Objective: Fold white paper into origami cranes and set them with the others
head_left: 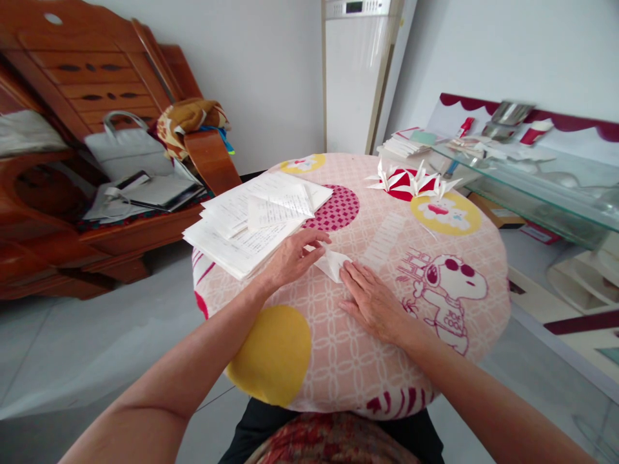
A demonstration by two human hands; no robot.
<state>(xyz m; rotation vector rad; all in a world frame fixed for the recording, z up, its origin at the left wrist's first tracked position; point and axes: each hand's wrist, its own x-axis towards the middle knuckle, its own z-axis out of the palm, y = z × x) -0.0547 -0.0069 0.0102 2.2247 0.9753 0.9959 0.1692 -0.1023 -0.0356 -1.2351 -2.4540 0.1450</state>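
A small piece of folded white paper [333, 264] lies on the round table, between my two hands. My left hand [297, 256] is at its upper left end, fingers curled and closed on the paper's edge; part of the paper is hidden behind them. On the right side, my right hand [370, 299] lies flat with its fingers stretched out, the fingertips touching the paper's right corner. Just beyond my left hand is a stack of handwritten sheets [227, 248], with a smaller written piece [275, 207] on top. Several folded paper cranes [416, 183] stand at the far right of the table.
A patterned pink cloth [333, 348] covers the round table. Beyond its right edge stands a glass shelf [522, 183] with metal bowls [512, 115] and papers. A wooden bench [91, 71] holding a grey bag [128, 148] is at the left. A white cabinet-like unit [355, 77] stands behind.
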